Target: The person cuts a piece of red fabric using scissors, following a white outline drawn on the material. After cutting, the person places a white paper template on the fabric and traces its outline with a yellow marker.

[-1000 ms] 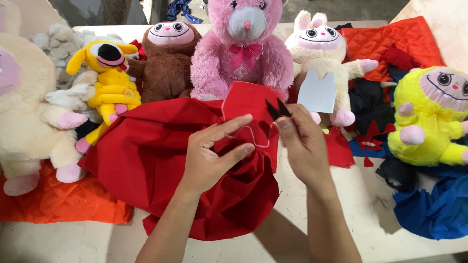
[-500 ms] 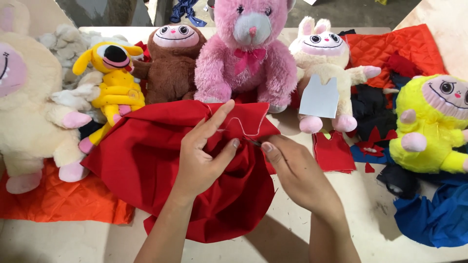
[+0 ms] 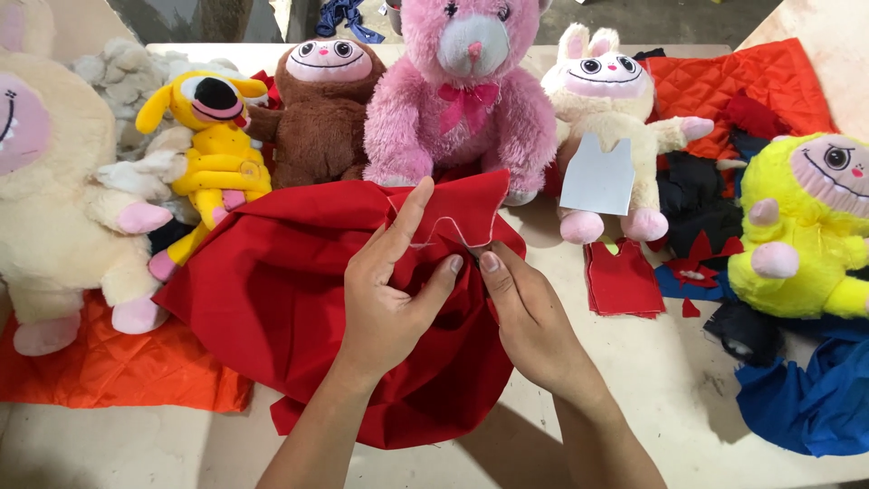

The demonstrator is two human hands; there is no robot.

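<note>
Red cloth (image 3: pixel 299 308) lies mid-desk; left hand (image 3: pixel 389 290) presses it flat, fingers spread, while right hand (image 3: pixel 529 317) pinches its chalk-marked edge taut.

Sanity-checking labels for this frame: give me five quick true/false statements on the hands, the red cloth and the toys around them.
1. Both hands rest on the red cloth. True: left hand and right hand both touch it.
2. A white chalk outline is drawn on the cloth. True: the chalk outline sits near the top edge.
3. The pink bear wears a blue bow. False: its bow is pink-red.
4. The grey paper pattern lies flat on the cloth. False: it leans against the cream rabbit toy.
5. The yellow toy on the right lies on the cloth. False: it sits apart.
</note>
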